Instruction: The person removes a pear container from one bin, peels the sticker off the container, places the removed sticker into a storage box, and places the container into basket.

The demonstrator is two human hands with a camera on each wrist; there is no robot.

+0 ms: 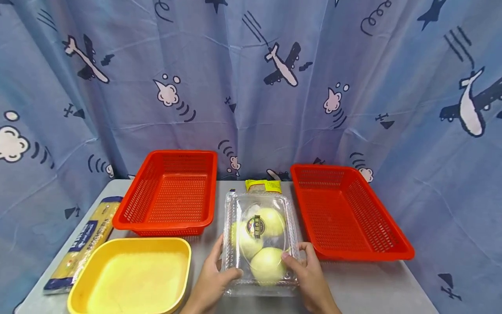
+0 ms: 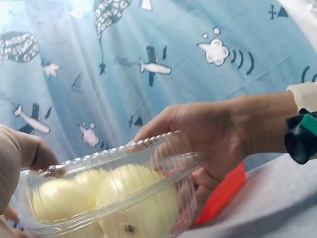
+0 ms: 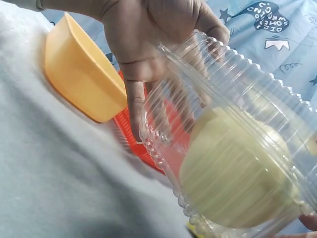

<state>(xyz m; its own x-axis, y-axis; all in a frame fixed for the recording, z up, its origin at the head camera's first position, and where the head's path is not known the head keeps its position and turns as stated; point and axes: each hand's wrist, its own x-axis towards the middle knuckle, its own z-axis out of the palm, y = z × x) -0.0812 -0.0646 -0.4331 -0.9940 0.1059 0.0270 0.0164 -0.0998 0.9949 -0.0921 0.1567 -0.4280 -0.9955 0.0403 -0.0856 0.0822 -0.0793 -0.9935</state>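
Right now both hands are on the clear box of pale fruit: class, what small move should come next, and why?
Probably a short lift straight up. The left hand and right hand already grip the clear box by its near corners, and it looks to sit low between the yellow tray and the right red basket, so raising it first clears their rims.

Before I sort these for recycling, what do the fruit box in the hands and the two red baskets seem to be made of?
The fruit box, gripped by the left hand and right hand, looks like thin clear glossy plastic: see-through, ribbed, with glints. The red baskets look like stiffer opaque moulded plastic, with perforated walls and a slight sheen.
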